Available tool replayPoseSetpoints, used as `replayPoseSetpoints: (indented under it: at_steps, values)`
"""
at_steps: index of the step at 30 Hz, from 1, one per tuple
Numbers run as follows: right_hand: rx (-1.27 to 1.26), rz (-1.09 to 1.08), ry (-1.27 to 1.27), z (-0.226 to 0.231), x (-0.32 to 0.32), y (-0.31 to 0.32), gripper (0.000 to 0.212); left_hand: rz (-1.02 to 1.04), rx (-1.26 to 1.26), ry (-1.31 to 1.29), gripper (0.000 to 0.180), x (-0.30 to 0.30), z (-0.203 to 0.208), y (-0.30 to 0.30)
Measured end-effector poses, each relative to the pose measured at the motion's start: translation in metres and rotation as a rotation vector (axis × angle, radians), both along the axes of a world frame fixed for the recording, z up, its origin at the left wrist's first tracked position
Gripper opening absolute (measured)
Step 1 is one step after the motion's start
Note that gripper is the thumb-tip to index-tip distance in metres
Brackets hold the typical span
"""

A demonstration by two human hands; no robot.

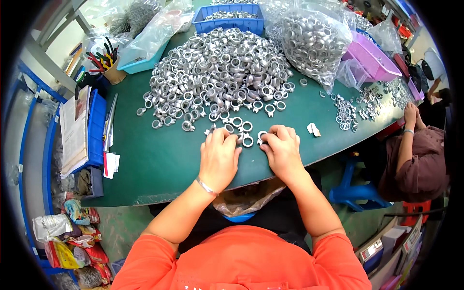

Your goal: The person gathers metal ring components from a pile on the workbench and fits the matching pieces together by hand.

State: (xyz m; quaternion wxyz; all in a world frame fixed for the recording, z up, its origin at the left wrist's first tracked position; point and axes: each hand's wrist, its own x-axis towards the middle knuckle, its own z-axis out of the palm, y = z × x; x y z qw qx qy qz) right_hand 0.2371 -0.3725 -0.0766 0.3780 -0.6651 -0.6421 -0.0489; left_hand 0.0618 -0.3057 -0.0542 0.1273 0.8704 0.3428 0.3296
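At the near side of the green table (145, 159), head view, watching from a step off: metal rings (243, 140) getting handled by fingertip, a few at a time. To do it well, I'd say: pinch by the outer rim, not the small lug; part touching rings before lifting, since lugs could snag; stay clear of the big pile (220, 67), which might slide down if bumped. Light grip should do, rims look hard and smooth.

Left hand (218, 159): palm down, fingers curled, small gap from thumb to forefinger, a darker ring (239, 137) by the thumb tip; gripped or just touched, cannot tell. Right hand (284, 152): fingers bent, thumb and forefinger close together at one ring (259, 137); firm hold or nudge, cannot tell.

Ring positions: a small loose group between the two hands and just ahead of the fingertips, some touching each other. Big pile beyond, farther up the table. White scrap (313, 129) right of the right hand, apart from it
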Motion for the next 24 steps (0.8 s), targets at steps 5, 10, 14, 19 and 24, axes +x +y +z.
replayPoseSetpoints:
  at_steps: [5, 10, 14, 19, 24]
  values:
    - [0.09, 0.167, 0.202, -0.006, 0.007, -0.008, 0.016, -0.095, -0.025, -0.12, 0.021, -0.004, -0.006, 0.004]
    - [-0.074, 0.46, 1.207, -0.007, -0.012, -0.027, 0.016, -0.275, -0.397, -0.436, 0.02, -0.008, -0.001, -0.012]
    - [-0.095, 0.556, 1.243, 0.003, -0.011, -0.037, 0.038, -0.271, -0.363, -0.499, 0.029, -0.011, 0.006, -0.02]
    - [-0.277, 0.596, 0.477, 0.016, -0.003, -0.063, 0.032, -0.614, -0.127, -0.144, 0.032, -0.03, -0.002, -0.044]
    - [-0.165, 0.373, 0.234, 0.014, 0.009, -0.052, 0.029, -0.572, -0.152, -0.044, 0.036, -0.017, 0.005, -0.034]
